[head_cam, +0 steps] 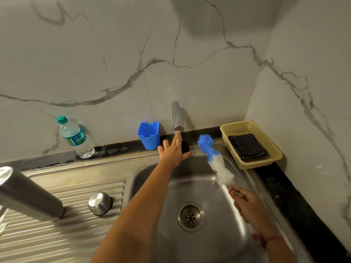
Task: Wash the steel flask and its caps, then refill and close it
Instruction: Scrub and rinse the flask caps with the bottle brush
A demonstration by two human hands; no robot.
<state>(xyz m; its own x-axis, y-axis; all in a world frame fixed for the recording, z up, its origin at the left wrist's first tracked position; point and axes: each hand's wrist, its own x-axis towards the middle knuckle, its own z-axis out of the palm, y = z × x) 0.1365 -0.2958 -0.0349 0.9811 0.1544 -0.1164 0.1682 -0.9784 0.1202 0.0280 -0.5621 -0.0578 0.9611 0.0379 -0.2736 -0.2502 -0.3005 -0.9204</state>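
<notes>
Fingers (177, 138) of the left hand (171, 151) are straight and spread, reaching up to the tap (177, 118), and the fingertips touch its spout; this hand holds nothing. Fingers of the right hand (245, 203) are curled around the thin handle of one bottle brush (214, 158), which has a blue fluffy tip and a white fluffy middle and points up over the sink (209, 243). One steel flask (28, 196) stands open-topped on the ribbed draining board (57, 234), far to the left of both hands. One round steel cap (100, 203) sits upside down on the same board, just beside the flask and not touching it. One small black thing (185, 148) sits behind the left hand near the tap; I cannot tell what it is. One drain (190, 216) is in the middle of the sink. At the back wall there is one blue cup (149, 135), and one plastic water bottle (76, 137) with a green lid. On the right there is one yellow basket (266, 149) with one dark checked cloth (247, 147) inside it.
</notes>
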